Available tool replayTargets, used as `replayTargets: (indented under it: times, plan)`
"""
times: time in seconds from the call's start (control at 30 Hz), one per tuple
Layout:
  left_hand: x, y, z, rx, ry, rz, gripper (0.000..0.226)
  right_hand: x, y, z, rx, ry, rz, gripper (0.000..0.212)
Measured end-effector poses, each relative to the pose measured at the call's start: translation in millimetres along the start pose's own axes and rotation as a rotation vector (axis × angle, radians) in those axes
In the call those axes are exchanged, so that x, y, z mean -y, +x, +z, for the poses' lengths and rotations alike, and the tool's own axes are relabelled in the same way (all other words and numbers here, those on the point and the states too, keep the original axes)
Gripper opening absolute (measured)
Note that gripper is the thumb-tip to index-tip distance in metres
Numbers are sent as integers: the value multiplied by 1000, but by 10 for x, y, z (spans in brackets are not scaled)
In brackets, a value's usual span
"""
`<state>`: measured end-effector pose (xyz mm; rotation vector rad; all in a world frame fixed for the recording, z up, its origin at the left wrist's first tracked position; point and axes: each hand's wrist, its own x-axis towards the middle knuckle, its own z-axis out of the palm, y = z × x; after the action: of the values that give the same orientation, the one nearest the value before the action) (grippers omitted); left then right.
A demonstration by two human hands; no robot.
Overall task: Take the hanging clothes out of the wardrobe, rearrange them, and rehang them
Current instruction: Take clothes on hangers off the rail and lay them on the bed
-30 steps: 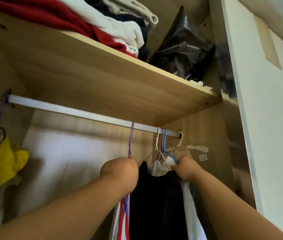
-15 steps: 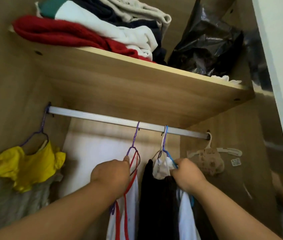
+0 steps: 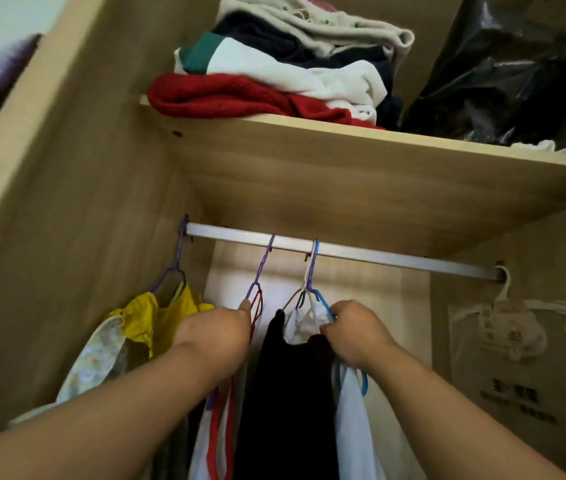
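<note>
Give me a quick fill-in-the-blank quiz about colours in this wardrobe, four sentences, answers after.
The leftmost garment on the rail is ____.
The middle garment, between the left hand and right hand, is ____.
The bottom item of the folded stack on the shelf is ____.
The lone hanger at the rail's right end is ____.
Answers: yellow, black, red, white.

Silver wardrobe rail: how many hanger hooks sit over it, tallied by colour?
Purple plastic hanger hooks: 2
Blue plastic hanger hook: 1
White plastic hanger hooks: 2
Total: 5
</note>
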<state>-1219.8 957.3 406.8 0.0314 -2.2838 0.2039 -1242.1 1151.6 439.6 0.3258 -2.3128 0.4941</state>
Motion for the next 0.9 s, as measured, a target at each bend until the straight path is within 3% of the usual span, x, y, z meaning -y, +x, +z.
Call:
replayTargets:
  times: [0.23, 0.47, 0.67, 0.9]
  plan:
    - [392, -12, 6, 32, -27, -22, 54, 477, 49, 218, 22, 55, 5, 27]
    - [293, -34, 8, -7, -206, -25, 34, 592, 119, 268, 45, 301, 278, 23]
    - [316, -209, -134, -103, -316, -17, 48, 443, 73, 59, -96, 202, 294, 31]
    - [238, -496, -416, -211, -484, 47, 54, 333, -162, -515, -160, 98, 147, 25]
